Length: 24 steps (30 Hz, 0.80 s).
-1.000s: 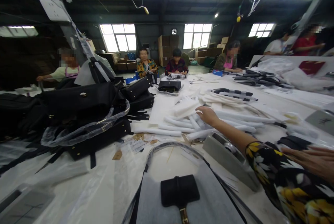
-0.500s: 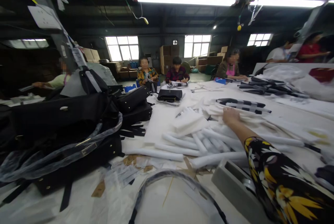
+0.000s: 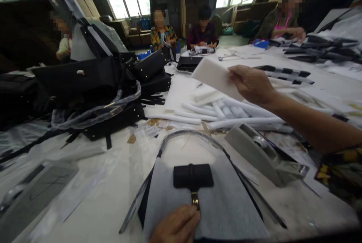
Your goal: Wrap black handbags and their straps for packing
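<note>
In front of me lies a black handbag whose front is covered by a pale grey sheet (image 3: 226, 209), its wrapped handle (image 3: 186, 133) arching away from me. A black flap tab (image 3: 193, 176) with a gold clasp (image 3: 195, 199) sits on the sheet. My left hand (image 3: 177, 225) pinches the lower end of that clasp, fingers closed. Raised over the table on the right, my right hand (image 3: 253, 84) grips a white foam sheet (image 3: 215, 77) between thumb and fingers. White foam strips (image 3: 223, 111) lie in a heap below it.
Grey tape dispensers stand at right (image 3: 263, 156) and left (image 3: 36, 194). Black handbags (image 3: 79, 73) are piled at the left. A black-and-white wrapped piece (image 3: 285, 73) lies beyond my right hand. Several people sit across the table.
My right hand has lifted a white foam sheet from the heap and brought it nearer. The view has tipped down, bringing the handbag's front and my left hand at its clasp into sight.
</note>
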### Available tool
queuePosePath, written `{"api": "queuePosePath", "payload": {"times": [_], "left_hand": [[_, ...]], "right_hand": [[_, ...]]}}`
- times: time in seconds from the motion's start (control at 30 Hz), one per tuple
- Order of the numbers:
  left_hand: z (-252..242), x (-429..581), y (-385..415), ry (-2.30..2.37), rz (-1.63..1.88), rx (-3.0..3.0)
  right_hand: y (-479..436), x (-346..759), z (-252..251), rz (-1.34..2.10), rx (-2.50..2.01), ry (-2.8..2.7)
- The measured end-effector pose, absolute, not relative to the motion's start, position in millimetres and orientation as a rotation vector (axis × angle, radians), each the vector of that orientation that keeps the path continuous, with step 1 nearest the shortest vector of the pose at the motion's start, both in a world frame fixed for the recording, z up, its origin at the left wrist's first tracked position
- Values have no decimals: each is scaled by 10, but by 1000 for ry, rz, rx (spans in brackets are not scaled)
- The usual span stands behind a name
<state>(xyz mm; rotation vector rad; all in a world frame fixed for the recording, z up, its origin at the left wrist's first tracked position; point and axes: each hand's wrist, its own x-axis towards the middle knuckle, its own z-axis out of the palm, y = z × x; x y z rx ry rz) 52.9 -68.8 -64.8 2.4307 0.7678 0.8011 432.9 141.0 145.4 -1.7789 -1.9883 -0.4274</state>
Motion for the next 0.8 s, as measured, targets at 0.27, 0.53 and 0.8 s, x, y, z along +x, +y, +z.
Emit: {"api": "queuePosePath", "payload": {"times": [0.27, 0.53, 0.8], "left_hand": [[-432, 613, -719, 766, 831, 2577], [-392, 594, -780, 838, 772, 2647], [-456, 569, -808, 905, 776, 2629]], "right_hand": [[-193, 2742, 880, 651, -1244, -2492], [-489, 2993, 286, 463, -1223, -2808], [-731, 2940, 356, 355, -1119, -2709]]}}
